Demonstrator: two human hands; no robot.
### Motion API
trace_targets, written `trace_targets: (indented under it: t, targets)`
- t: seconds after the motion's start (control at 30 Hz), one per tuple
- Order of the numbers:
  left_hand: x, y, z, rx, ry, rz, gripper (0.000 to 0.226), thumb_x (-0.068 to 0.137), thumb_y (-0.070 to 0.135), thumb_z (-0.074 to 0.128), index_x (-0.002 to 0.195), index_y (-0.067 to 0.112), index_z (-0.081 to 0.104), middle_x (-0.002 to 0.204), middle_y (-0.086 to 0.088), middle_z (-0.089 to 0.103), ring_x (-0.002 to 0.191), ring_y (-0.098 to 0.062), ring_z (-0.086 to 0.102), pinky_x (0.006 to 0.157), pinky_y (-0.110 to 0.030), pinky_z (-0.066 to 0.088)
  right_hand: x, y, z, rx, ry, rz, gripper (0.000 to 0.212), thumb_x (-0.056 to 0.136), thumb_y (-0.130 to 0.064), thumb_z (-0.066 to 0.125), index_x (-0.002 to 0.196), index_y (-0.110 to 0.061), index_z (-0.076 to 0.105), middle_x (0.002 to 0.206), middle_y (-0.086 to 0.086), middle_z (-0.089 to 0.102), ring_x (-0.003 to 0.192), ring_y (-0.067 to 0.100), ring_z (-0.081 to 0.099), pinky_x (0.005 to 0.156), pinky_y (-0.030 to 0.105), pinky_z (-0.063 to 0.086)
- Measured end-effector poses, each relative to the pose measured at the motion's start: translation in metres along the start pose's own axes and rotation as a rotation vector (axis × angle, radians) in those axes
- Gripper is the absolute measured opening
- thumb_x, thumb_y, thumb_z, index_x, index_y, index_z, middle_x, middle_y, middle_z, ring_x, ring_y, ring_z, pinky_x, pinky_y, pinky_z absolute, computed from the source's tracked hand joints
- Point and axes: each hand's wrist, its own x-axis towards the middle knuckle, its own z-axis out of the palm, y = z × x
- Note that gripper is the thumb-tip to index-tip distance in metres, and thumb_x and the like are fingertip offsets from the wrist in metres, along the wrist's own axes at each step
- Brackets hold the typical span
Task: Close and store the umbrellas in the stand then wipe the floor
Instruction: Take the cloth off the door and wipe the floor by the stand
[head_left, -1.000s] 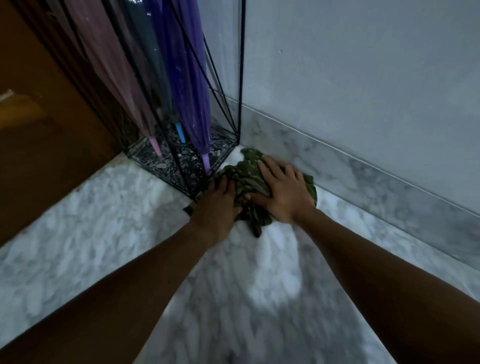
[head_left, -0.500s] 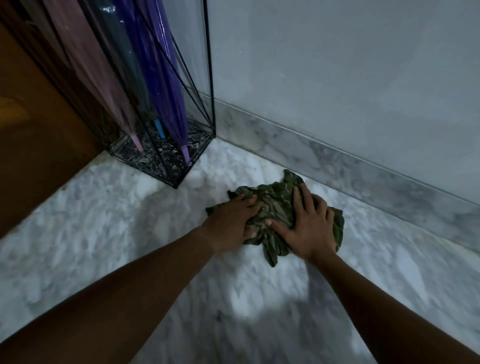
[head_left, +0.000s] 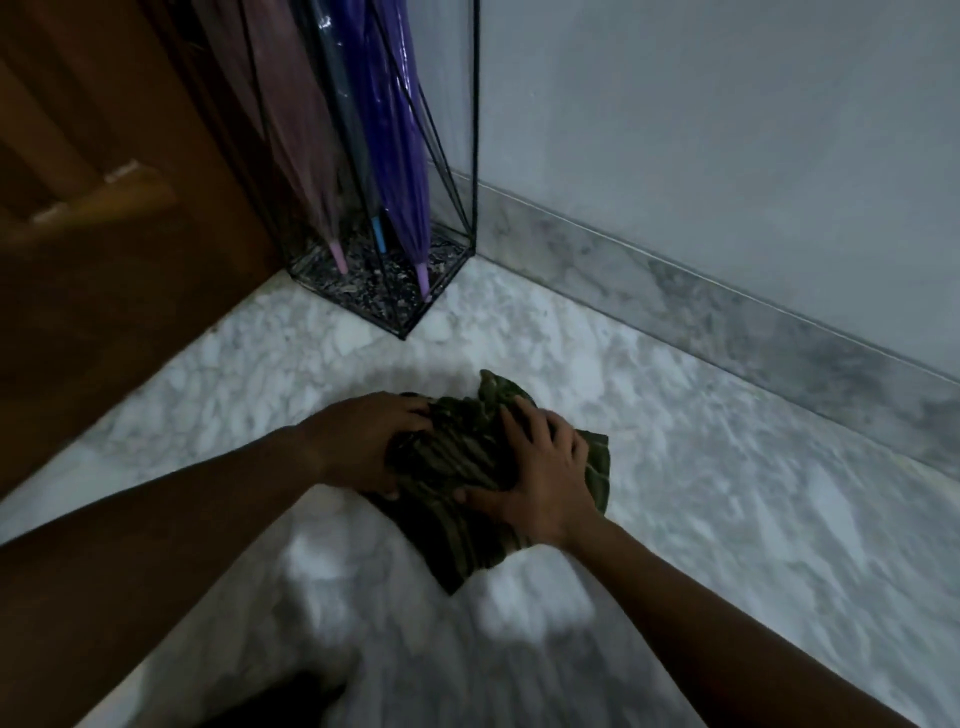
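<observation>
A crumpled green striped cloth lies on the white marble floor, in front of the stand. My left hand grips its bunched left side, fingers curled over the top and thumb at the near edge. My right hand presses on its right side with spread fingers. Behind them, a black wire umbrella stand fills the corner. It holds a closed pink umbrella, a dark one with a blue tip and a purple one, tips down.
A brown wooden door runs along the left. A grey wall with a marble skirting runs along the right. Marble floor stretches to the right of the cloth and towards me.
Both hands have dragged the cloth away from the stand's base, back across the floor towards me. The cloth is more bunched and my left fingers now curl over it.
</observation>
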Motion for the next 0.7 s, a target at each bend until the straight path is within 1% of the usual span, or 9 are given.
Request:
trace_targets:
  t: [0.07,0.1,0.17,0.23,0.33,0.4,0.5,0.6,0.7]
  targets:
    - [-0.006,-0.003,-0.002,-0.080,0.050,-0.079,0.056,0.057,0.061,0.085,0.105,0.040,0.065,0.121,0.013,0.062,0.106,-0.009,0.060,0.092,-0.036,0.054,0.011,-0.006,-0.007,0.147,0.045,0.032,0.091,0.077,-0.085,0.045,0.154,-0.040,0.031,0.158,-0.007,0.029,0.138,0.026,0.028,0.112,0.049,0.024]
    - [-0.007,-0.002,-0.002,-0.105,0.109,-0.121,0.054,0.059,0.063,0.083,0.104,0.038,0.065,0.115,0.010,0.063,0.103,-0.010,0.060,0.090,-0.037,0.054,0.017,-0.007,-0.011,0.188,0.072,0.045,0.084,0.081,-0.076,0.052,0.154,-0.042,0.029,0.157,-0.005,0.029,0.136,0.027,0.031,0.109,0.051,0.028]
    - [-0.002,0.005,0.000,-0.109,0.229,-0.166,0.062,0.071,0.052,0.082,0.124,0.027,0.062,0.125,0.002,0.057,0.117,-0.016,0.052,0.099,-0.034,0.046,0.029,-0.008,-0.017,0.145,0.071,0.031,0.082,0.088,-0.057,0.061,0.156,-0.045,0.018,0.162,0.000,0.019,0.138,0.033,0.030,0.106,0.056,0.031]
    - [0.004,0.015,0.004,-0.139,0.226,-0.179,0.079,0.078,0.045,0.079,0.144,0.019,0.046,0.140,-0.003,0.045,0.130,-0.022,0.043,0.107,-0.034,0.040,0.038,-0.009,-0.019,0.012,-0.012,-0.049,0.075,0.093,-0.049,0.057,0.155,-0.051,0.016,0.166,0.002,0.011,0.140,0.036,0.026,0.104,0.056,0.030]
    - [0.011,0.024,0.017,-0.082,0.156,-0.200,0.080,0.080,0.046,0.076,0.147,0.023,0.040,0.140,-0.005,0.041,0.127,-0.026,0.043,0.103,-0.043,0.043,0.045,-0.013,-0.019,-0.118,-0.078,-0.154,0.050,0.098,-0.047,0.048,0.145,-0.055,0.038,0.163,-0.003,0.021,0.133,0.033,0.029,0.099,0.051,0.029]
    - [0.014,0.026,0.026,0.001,0.201,-0.212,0.076,0.081,0.047,0.074,0.145,0.023,0.042,0.137,-0.005,0.042,0.120,-0.027,0.043,0.096,-0.044,0.046,0.051,-0.013,-0.020,-0.129,-0.052,-0.147,0.040,0.098,-0.048,0.048,0.138,-0.054,0.049,0.154,-0.006,0.034,0.126,0.026,0.034,0.097,0.046,0.030]
    - [0.022,0.023,0.024,-0.013,0.276,-0.242,0.065,0.081,0.050,0.072,0.136,0.022,0.053,0.131,-0.002,0.046,0.116,-0.024,0.045,0.089,-0.042,0.049,0.070,-0.014,-0.024,-0.128,-0.008,-0.131,0.033,0.097,-0.049,0.050,0.130,-0.053,0.058,0.138,-0.006,0.045,0.118,0.021,0.039,0.093,0.043,0.034]
    - [0.038,0.018,0.017,-0.043,0.359,-0.317,0.044,0.085,0.041,0.069,0.118,0.013,0.063,0.121,-0.005,0.050,0.110,-0.026,0.050,0.084,-0.041,0.050,0.092,-0.018,-0.026,-0.145,0.017,-0.094,0.032,0.098,-0.046,0.051,0.128,-0.047,0.063,0.130,-0.004,0.049,0.117,0.022,0.044,0.093,0.044,0.036]
    - [0.056,0.014,0.013,-0.125,0.477,-0.358,0.022,0.087,0.027,0.064,0.095,0.007,0.064,0.101,-0.010,0.056,0.096,-0.027,0.057,0.069,-0.030,0.040,0.113,-0.020,-0.024,-0.147,0.072,-0.054,0.031,0.100,-0.040,0.048,0.124,-0.041,0.068,0.123,-0.003,0.053,0.112,0.023,0.048,0.093,0.043,0.039]
